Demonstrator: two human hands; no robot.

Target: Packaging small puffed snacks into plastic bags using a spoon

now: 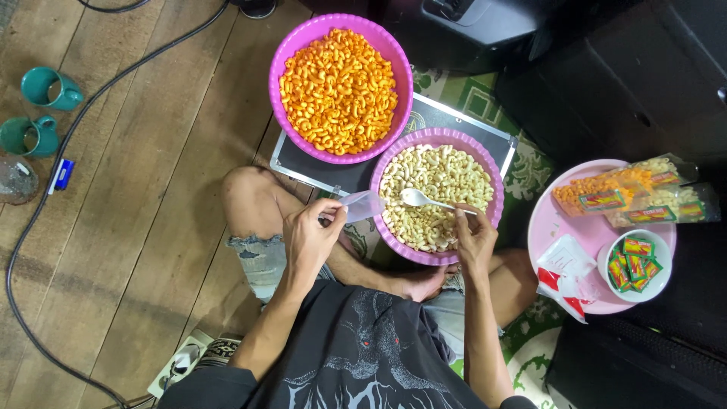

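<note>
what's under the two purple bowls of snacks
Both purple bowls, the orange-snack bowl and the pale-snack bowl, sit on a flat dark case with a silver edge. The case lies partly on a green patterned mat. What lies beneath the case is covered.

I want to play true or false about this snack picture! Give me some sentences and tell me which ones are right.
1. The right hand holds a white spoon over the pale snacks. True.
2. The left hand holds a teal cup. False: it holds a small clear bag; the two teal cups sit on the floor.
3. The orange snacks are in a purple bowl. True.
4. The pink tray has nothing on it. False: it carries filled bags and a white bowl of packets.
</note>
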